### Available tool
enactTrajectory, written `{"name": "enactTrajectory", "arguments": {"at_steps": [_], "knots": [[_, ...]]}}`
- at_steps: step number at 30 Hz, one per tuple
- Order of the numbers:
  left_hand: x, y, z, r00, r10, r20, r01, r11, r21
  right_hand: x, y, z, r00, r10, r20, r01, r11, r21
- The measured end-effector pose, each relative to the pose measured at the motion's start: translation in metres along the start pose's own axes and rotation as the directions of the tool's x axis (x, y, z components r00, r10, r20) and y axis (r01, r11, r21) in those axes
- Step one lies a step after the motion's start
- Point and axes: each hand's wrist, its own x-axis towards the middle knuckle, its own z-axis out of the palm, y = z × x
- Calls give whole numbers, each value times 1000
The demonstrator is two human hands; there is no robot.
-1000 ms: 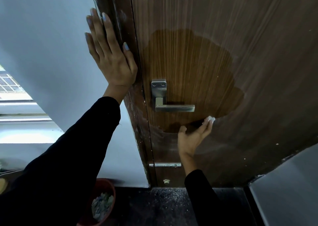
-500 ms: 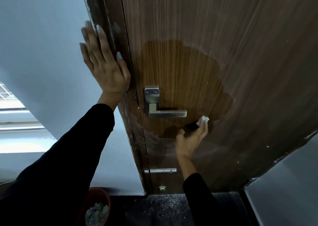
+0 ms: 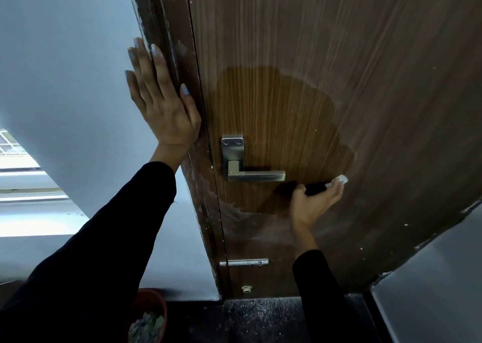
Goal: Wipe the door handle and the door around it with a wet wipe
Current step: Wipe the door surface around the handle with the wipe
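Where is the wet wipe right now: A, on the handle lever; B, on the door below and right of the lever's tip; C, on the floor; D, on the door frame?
B: the right hand presses the wet wipe against the door, just past the handle lever.

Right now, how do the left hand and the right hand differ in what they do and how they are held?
The left hand lies flat with straight fingers on the wall beside the door frame; the right hand is curled and presses against the door. The left hand holds nothing; the right hand pinches a white wet wipe. The left hand is above the door handle, the right hand below it. Both wear black sleeves.
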Motion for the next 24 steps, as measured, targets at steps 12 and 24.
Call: {"name": "enactTrajectory", "arguments": {"at_steps": [12, 24], "knots": [[1, -1, 2, 1000, -22, 5, 22, 998, -65, -61, 34, 11, 965, 147, 217, -102, 973, -207], [-70, -31, 3, 984, 87, 155, -65, 988, -141, -121, 61, 61, 883, 421, 205, -402, 906, -130]]}}
